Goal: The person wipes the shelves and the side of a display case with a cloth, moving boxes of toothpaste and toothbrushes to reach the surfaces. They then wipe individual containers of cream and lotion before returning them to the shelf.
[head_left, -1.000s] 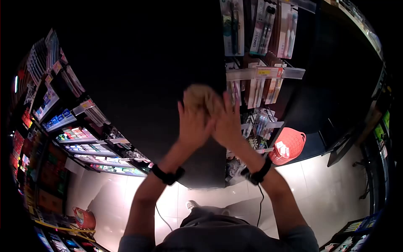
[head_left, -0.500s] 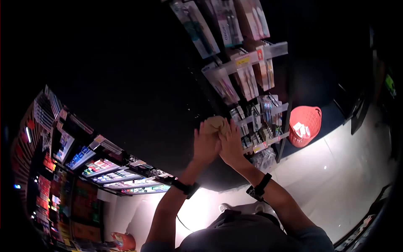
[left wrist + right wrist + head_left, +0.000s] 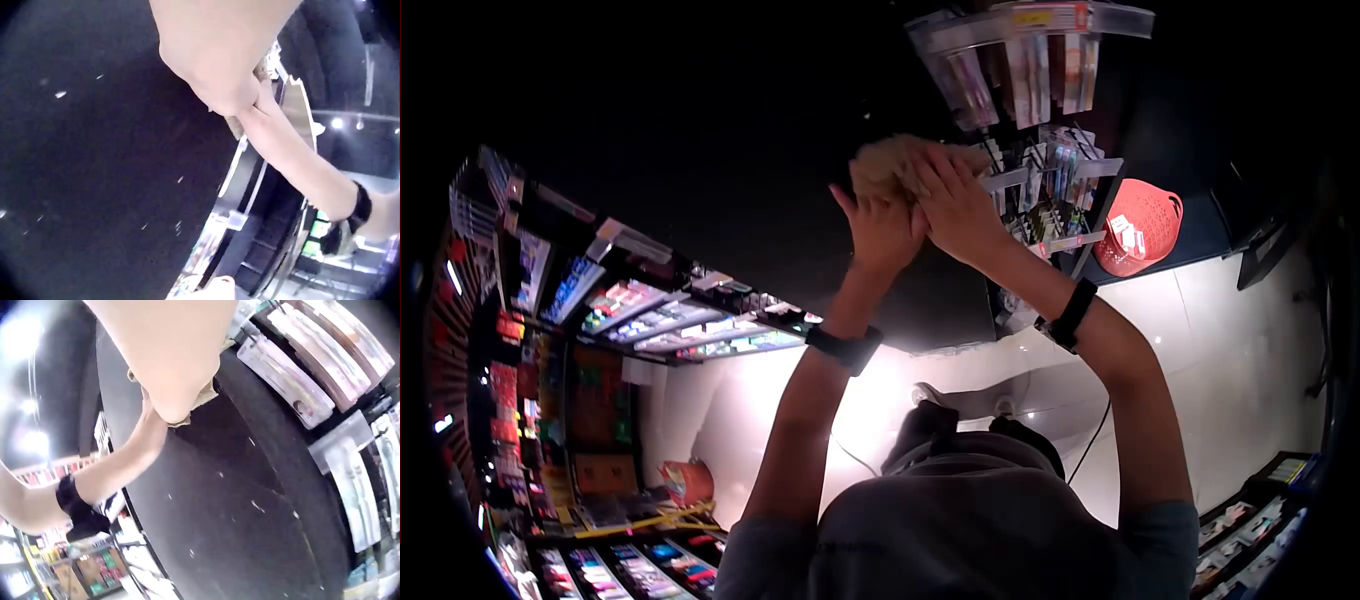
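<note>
A tan cloth [image 3: 880,170] lies bunched at the hands, against a large dark panel [image 3: 740,180]. My left hand [image 3: 885,237] holds the cloth from its lower left, one finger sticking out to the side and the others largely hidden in the folds. Beside it, my right hand [image 3: 958,212] grips the cloth with its fingers laid over the top. The two hands meet at their inner edges. In the right wrist view, ragged edges of the cloth [image 3: 205,395] show around the right hand. Small pale specks dot the panel in both wrist views.
Packaged toothbrushes [image 3: 1028,85] hang on hooks right of the panel, with a clear price rail [image 3: 960,32] above them. A red basket [image 3: 1135,235] holding white packets stands beyond. Lit product shelves [image 3: 640,310] run along the left, and another basket [image 3: 688,482] stands lower left.
Both hands have moved higher in the head view with the cloth, which looks wider and looser now. The right hand's fingers now lie across it. The head view has also turned and shifted.
</note>
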A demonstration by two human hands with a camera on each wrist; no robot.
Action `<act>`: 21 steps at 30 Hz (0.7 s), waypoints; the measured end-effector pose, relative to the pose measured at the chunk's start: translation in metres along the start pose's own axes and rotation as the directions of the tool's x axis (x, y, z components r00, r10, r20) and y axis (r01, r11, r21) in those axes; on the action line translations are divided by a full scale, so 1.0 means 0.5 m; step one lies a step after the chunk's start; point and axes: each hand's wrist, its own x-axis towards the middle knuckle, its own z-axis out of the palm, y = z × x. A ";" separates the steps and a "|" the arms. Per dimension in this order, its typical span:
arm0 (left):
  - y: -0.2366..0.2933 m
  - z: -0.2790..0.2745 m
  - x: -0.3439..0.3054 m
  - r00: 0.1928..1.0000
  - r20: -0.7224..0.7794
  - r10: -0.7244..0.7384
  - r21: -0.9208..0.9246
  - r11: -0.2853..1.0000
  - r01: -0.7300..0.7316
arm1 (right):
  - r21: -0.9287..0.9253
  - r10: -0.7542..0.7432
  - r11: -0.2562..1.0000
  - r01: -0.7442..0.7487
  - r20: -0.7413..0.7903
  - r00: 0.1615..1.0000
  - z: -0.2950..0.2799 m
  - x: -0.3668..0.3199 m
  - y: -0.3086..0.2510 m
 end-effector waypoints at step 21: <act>-0.201 -0.011 -0.171 0.958 -0.152 -0.243 -0.006 0.970 0.245 | 0.133 -0.116 0.987 0.085 0.244 0.963 0.131 0.087 -0.205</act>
